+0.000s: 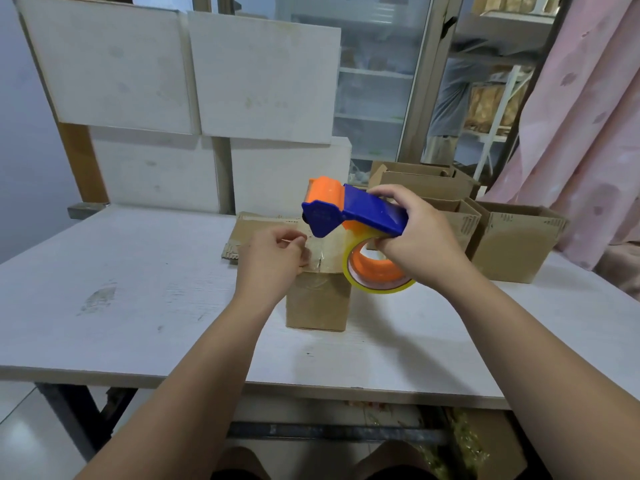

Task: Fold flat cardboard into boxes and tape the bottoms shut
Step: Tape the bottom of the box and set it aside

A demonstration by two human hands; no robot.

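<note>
Viewing remotely, I record the white table (138, 289) bearing a cardboard box (317, 303) near its middle, top seam taped. The tape dispenser (367, 209) hangs just above the box's right edge, gripped by the right hand (419, 237). The left hand (270, 261) lies curled on the taped top; pinching or not, I cannot tell.

Left hand (273, 261) and right hand (415, 237) are bare; both forearms (194, 368) are bare along all that shows; two bare knees (242, 460) low down; dark cloth (398, 476) at their lower edge.
</note>
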